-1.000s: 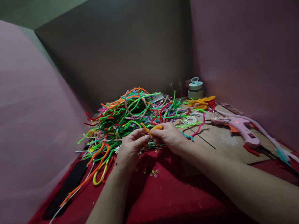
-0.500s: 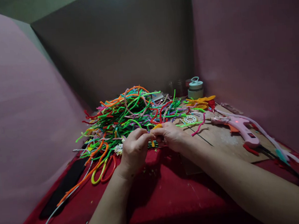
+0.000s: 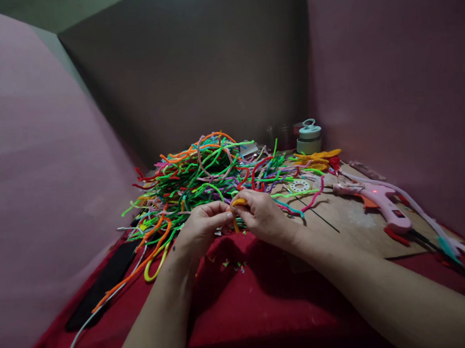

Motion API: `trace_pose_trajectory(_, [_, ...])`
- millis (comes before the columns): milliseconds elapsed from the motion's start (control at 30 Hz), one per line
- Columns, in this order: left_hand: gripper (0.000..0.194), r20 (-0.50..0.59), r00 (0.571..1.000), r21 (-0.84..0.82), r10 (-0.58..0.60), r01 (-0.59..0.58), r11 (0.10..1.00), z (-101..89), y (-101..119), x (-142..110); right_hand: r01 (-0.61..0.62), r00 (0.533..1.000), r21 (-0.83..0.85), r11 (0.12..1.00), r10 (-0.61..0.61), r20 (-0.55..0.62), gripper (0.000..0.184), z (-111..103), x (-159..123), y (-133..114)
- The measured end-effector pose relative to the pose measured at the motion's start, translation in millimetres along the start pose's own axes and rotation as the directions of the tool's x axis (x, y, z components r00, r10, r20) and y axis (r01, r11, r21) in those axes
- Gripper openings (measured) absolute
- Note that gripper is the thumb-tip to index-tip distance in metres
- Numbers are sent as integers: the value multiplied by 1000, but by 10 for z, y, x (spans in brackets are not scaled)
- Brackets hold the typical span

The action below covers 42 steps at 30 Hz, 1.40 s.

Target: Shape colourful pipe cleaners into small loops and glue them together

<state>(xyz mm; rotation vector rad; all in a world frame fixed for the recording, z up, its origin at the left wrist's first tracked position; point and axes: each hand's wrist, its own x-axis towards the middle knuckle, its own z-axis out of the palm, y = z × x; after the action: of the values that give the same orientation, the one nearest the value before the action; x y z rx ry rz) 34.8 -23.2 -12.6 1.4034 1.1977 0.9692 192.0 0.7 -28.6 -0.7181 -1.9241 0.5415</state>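
Between my two hands is a yellow-orange pipe cleaner [image 3: 239, 202], bent into a curve with one end hanging down. My right hand [image 3: 260, 214] pinches it from the right, fingers curled. My left hand [image 3: 207, 221] meets it from the left, thumb and fingertips pressed together at its edge. Part of the pipe cleaner is hidden behind the fingers. Just beyond the hands lies a big tangled heap of coloured pipe cleaners [image 3: 189, 182], green, orange, red, pink and purple.
A pink glue gun [image 3: 379, 196] with a red light lies on a brown board [image 3: 350, 230] at right. Behind are a pale green jar [image 3: 309, 139] and yellow-orange shaped pieces [image 3: 316, 159]. A white ring [image 3: 299, 186], a black flat object [image 3: 101, 289] and red cloth [image 3: 244, 310] also show.
The view has shifted slightly, so the surroundings sit further right. My left hand has turned and lowered a little, and more of the curved pipe cleaner shows between the hands.
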Motion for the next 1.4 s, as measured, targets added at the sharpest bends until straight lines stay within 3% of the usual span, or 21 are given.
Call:
trace_pose_trajectory(67, [15,-87,992,172,93,-77,982,60,7,-7,-16,999,-41,999,14,-31,11,12,-3,2])
trace_pose_trajectory(133, [12,-158,946,450,282,-185,873,124,2,-13,-79,995,-53,995,76,-59,11,28,7,12])
trace_pose_trajectory(167, [11,-153,899,612,411,-240,753,152,-4,-16,-120,991,-40,992,118,-65,11,35,16,19])
trace_pose_trajectory(233, [15,-25,769,878,638,-289,383,195,-17,-27,-206,976,27,978,207,-66,10,46,40,38])
trace_pose_trajectory(300, [20,175,665,969,726,-245,-9,220,-24,-46,-321,943,167,932,332,-39,10,49,62,57])
trace_pose_trajectory(333, [21,256,632,965,732,-214,-152,229,-26,-58,-387,916,268,882,401,5,10,47,70,65])
trace_pose_trajectory(367, [21,315,609,949,728,-191,-251,236,-28,-69,-457,882,377,805,466,74,13,42,75,70])
trace_pose_trajectory(433, [18,367,583,928,725,-177,-327,247,-32,-85,-570,807,558,603,536,246,19,30,79,79])
trace_pose_trajectory(500, [17,307,587,952,749,-199,-234,247,-34,-81,-599,781,639,483,527,334,21,16,83,85])
trace_pose_trajectory(533, [16,229,601,968,765,-225,-112,237,-31,-71,-585,791,645,491,520,322,20,10,88,89])
trace_pose_trajectory(600, [10,15,682,911,731,-310,271,190,-11,-42,-517,841,594,616,496,216,16,-3,102,97])
trace_pose_trajectory(667, [15,-160,802,613,576,-376,694,103,23,-9,-419,899,476,773,428,95,11,-19,117,97])
trace_pose_trajectory(700, [22,-205,854,399,478,-373,837,51,38,5,-368,924,413,833,378,59,9,-29,123,92])
trace_pose_trajectory(733, [25,-235,890,201,391,-349,915,-2,49,18,-318,945,360,877,324,45,8,-39,124,84])
trace_pose_trajectory(833, [22,-232,957,-52,174,-191,980,-122,35,41,-183,982,277,943,165,88,8,-62,108,45])
trace_pose_trajectory(900, [20,-81,996,-84,43,-50,995,-149,-1,39,-127,987,278,952,94,132,10,-69,86,23])
trace_pose_trajectory(967, [22,122,992,-122,-28,43,992,-147,-29,23,-104,983,312,944,49,179,13,-72,66,9])
trace_pose_trajectory(1033, [25,255,966,-152,-35,76,985,-140,-34,-2,-104,975,364,925,24,219,16,-79,57,-1])
trace_pose_trajectory(1133, [27,344,939,-202,-13,88,976,-131,-15,-43,-119,972,433,893,15,236,14,-101,64,-22])
trace_pose_trajectory(1400, [28,396,917,-489,44,170,856,34,-38,-112,-188,968,632,752,31,250,6,-185,105,-69])
